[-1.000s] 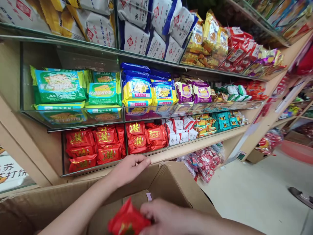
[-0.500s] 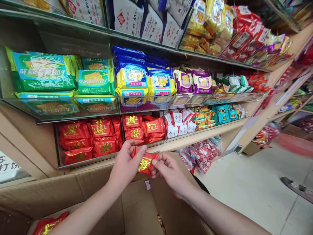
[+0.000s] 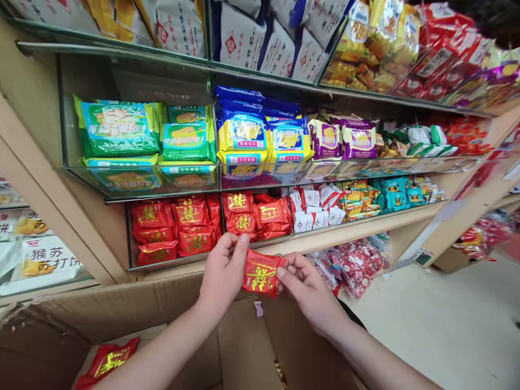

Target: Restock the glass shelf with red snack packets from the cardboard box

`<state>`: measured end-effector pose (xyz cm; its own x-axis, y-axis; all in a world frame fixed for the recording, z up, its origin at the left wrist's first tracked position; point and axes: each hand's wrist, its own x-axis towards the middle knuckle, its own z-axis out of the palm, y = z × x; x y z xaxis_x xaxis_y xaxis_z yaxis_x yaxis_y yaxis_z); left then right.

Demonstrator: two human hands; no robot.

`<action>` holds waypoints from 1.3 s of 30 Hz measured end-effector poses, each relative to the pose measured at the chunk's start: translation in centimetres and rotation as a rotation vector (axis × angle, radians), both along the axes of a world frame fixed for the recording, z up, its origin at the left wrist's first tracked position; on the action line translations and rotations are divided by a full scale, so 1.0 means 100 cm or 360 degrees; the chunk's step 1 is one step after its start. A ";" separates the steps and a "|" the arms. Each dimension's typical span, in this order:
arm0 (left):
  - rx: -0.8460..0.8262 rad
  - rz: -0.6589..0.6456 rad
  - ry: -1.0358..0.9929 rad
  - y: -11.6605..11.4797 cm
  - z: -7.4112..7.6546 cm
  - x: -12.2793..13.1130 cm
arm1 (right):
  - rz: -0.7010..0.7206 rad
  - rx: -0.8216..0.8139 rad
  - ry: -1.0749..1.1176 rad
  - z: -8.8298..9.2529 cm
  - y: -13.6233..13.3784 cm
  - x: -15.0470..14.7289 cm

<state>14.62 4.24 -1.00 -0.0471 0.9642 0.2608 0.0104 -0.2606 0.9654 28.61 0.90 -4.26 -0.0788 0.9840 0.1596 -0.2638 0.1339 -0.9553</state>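
Between my two hands is a small red packet (image 3: 262, 273) with gold characters on its front, held above an open cardboard box. My right hand (image 3: 311, 287) pinches its right end between thumb and fingers. At its left end, my left hand (image 3: 223, 268) is closed, thumb upright along the edge and fingers curled partly out of sight behind. Similar red packets (image 3: 195, 241) fill two glass compartments of the lowest shelf just beyond my hands. Another red packet (image 3: 109, 362) lies in the box at lower left, partly covered by my left forearm.
The cardboard box (image 3: 134, 309) stands against the shelf. Glass-fronted shelves hold green biscuit packs (image 3: 119, 130), blue-and-yellow packs (image 3: 244, 130) and white packets (image 3: 312, 208). Plastic bags of red goods (image 3: 357, 265) sit beneath the shelf at right, beside the tiled floor (image 3: 439, 319).
The camera view has swung left, so shelves and hands appear further right. My left thumb has shifted off the packet's face to its left edge, and more of the front shows.
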 end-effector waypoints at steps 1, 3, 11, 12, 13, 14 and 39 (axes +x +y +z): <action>-0.0043 -0.0025 -0.0056 0.001 -0.001 -0.001 | 0.0031 -0.0006 0.0038 0.000 -0.002 0.001; -0.0122 -0.0072 -0.0098 0.002 -0.001 -0.002 | 0.0086 -0.0015 0.0121 0.001 -0.005 0.004; -0.0466 -0.0284 -0.0231 -0.009 0.004 -0.001 | 0.0430 -0.0265 0.0334 -0.005 -0.013 0.015; -0.0477 -0.0302 -0.0202 -0.011 0.004 -0.001 | 0.0442 -0.0262 0.0285 -0.007 -0.013 0.015; -0.0469 -0.0318 -0.0144 -0.013 0.004 -0.001 | 0.0454 -0.0243 0.0231 -0.008 -0.013 0.015; -0.0445 -0.0336 -0.0069 -0.015 0.003 -0.001 | 0.0470 -0.0215 0.0172 -0.008 -0.014 0.014; -0.0343 -0.0339 0.0160 -0.022 0.013 -0.028 | 0.0146 -0.0051 0.0105 0.015 0.015 -0.010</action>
<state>11.81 2.08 0.34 0.1776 0.9832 0.0426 0.0757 -0.0568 0.9955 27.62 2.38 -2.71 -0.1591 0.9778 0.1364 -0.3362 0.0762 -0.9387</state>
